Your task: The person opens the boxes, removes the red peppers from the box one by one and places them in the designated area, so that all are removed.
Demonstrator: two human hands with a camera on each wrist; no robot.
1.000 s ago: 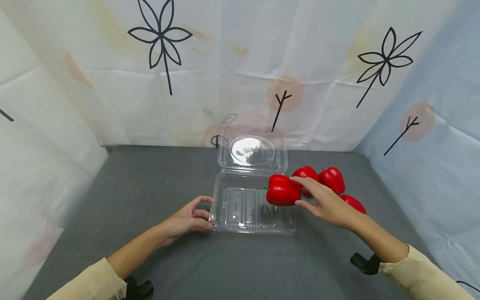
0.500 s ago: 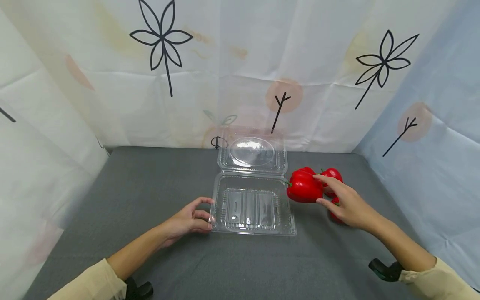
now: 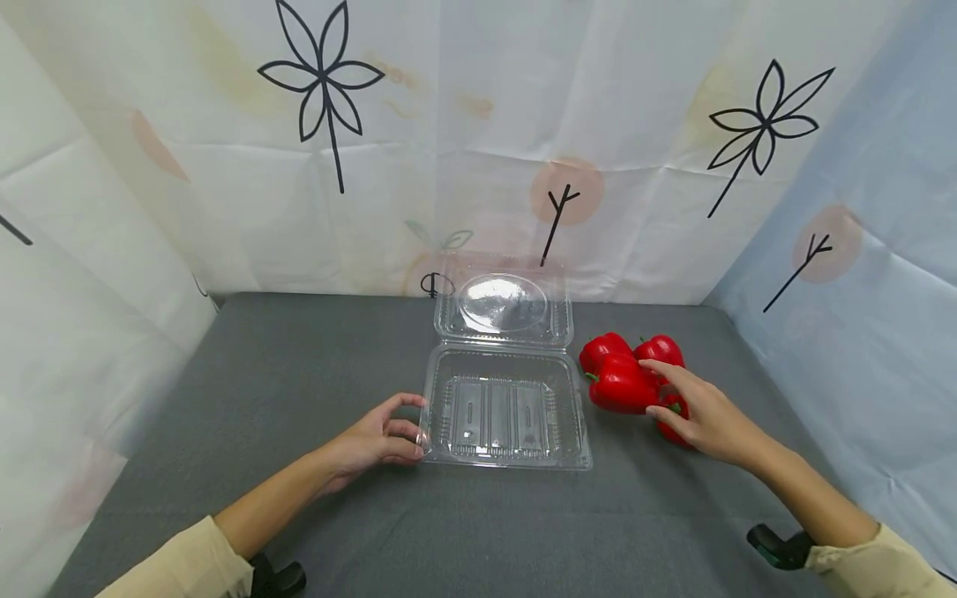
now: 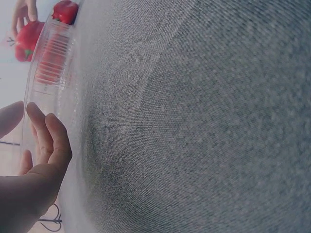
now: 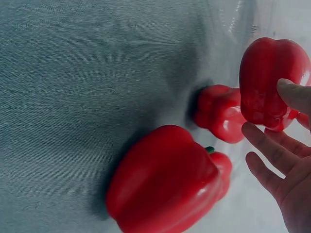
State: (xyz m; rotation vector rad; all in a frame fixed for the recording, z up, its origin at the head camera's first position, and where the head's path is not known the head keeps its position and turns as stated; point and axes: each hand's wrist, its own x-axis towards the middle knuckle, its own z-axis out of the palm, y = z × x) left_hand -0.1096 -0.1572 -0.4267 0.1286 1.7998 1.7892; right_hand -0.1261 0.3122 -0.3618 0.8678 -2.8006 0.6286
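Observation:
A clear plastic clamshell container point(image 3: 493, 415) lies with its lid point(image 3: 504, 307) raised behind it. My left hand point(image 3: 377, 436) pinches its left rim, thumb on one side and fingers on the other in the left wrist view. To the container's right, my right hand point(image 3: 703, 419) holds a red bell pepper point(image 3: 620, 384) between thumb and fingers, its green stem facing left. From the right wrist view, this held pepper point(image 5: 269, 73) appears raised off the cloth. Around it lie other red peppers: one behind point(image 3: 601, 347), one farther right point(image 3: 662, 349) and one partly hidden by the hand point(image 3: 673, 430).
Grey cloth point(image 3: 314, 357) covers the table. A printed white curtain point(image 3: 486, 133) hangs right behind the lid, and more curtain point(image 3: 882, 274) closes off the right side. Dark wrist straps point(image 3: 781, 548) sit at both cuffs.
My right hand has carried the pepper rightward from over the container's right part to among the other peppers, then slightly lower. The left hand stays at the rim.

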